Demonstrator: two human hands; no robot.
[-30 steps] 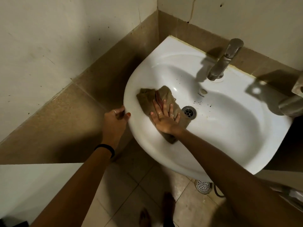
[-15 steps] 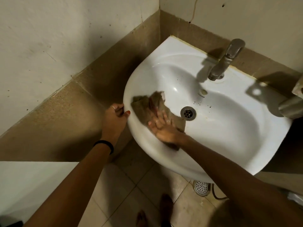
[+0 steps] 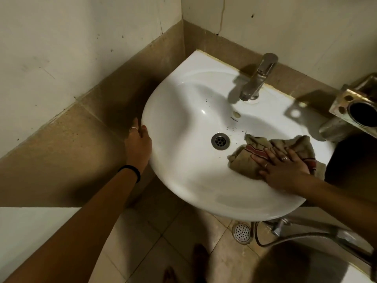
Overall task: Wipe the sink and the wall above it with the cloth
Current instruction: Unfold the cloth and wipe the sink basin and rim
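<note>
Right hand [image 3: 285, 170] flat on the brown cloth [image 3: 273, 154], fingers spread and straight, pressing it into the right side of the white sink [image 3: 183, 123] basin, just right of the drain [image 3: 220, 141]. Left hand [image 3: 138, 144] gripping the sink's left rim, fingers curled under the edge. Chrome tap [image 3: 257, 78] at the back, against the tiled wall [image 3: 285, 23].

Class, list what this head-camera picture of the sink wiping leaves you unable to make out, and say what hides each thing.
- Head view: the basin under the cloth, covered by the cloth and right hand.
- Head view: the left hand fingers, wrapped behind the sink rim.
- Head view: the small print below the overflow hole, too small to read.
- Head view: the metal holder, cut off by the right edge.
- Head view: the wall higher up, cut off by the top edge.
</note>
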